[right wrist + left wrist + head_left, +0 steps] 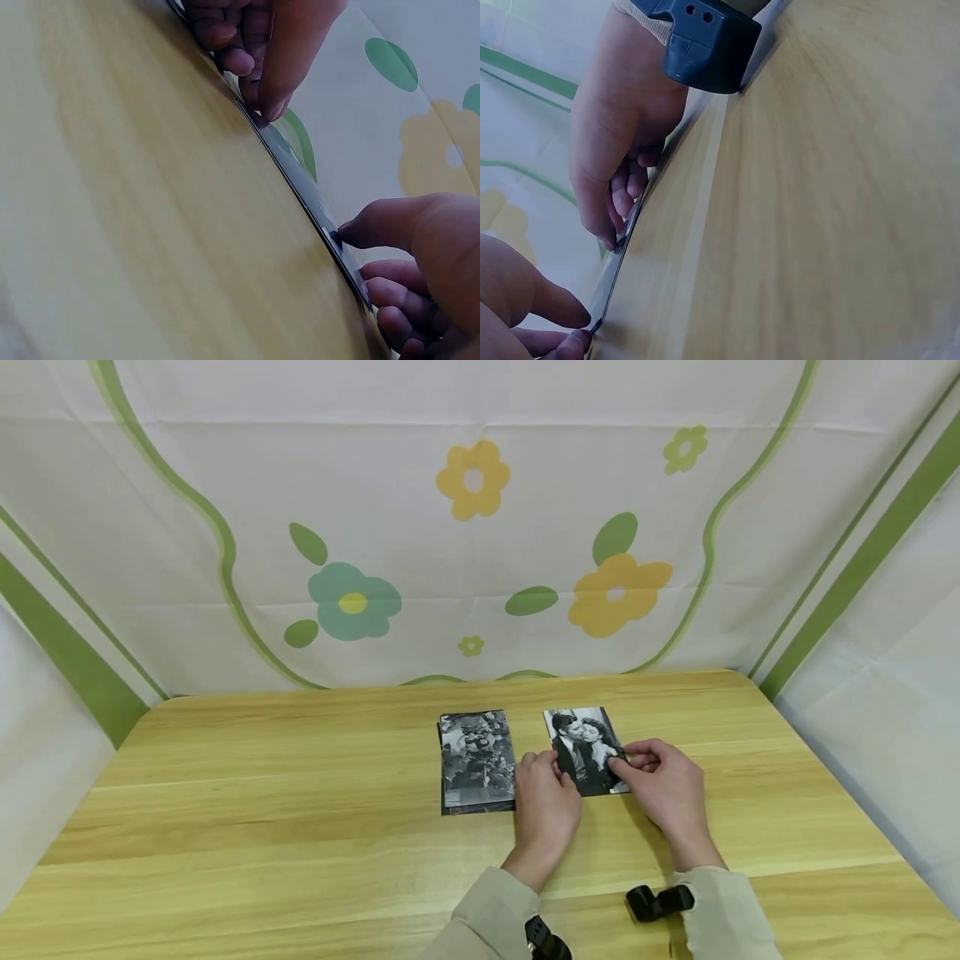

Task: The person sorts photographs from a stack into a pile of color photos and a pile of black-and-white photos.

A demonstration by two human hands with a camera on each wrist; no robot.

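Note:
A black-and-white photo point(576, 758) showing two people close together lies low over the wooden table, right of centre in the head view. My left hand point(547, 802) pinches its left edge between thumb and finger. At its right edge my right hand point(667, 789) grips it, thumb on top and fingers at the side. Seen edge-on in the right wrist view, the photo point(292, 180) runs between the two hands. Just left of my left hand is a small stack of black-and-white photos point(477, 756), slightly uneven, its top print a crowded scene.
The wooden table point(262, 835) spreads out on both sides of the photos. A white cloth point(405, 468) with printed flowers hangs behind its far edge, and white cloth also flanks the sides. Black wrist cameras point(660, 902) sit at the sleeves.

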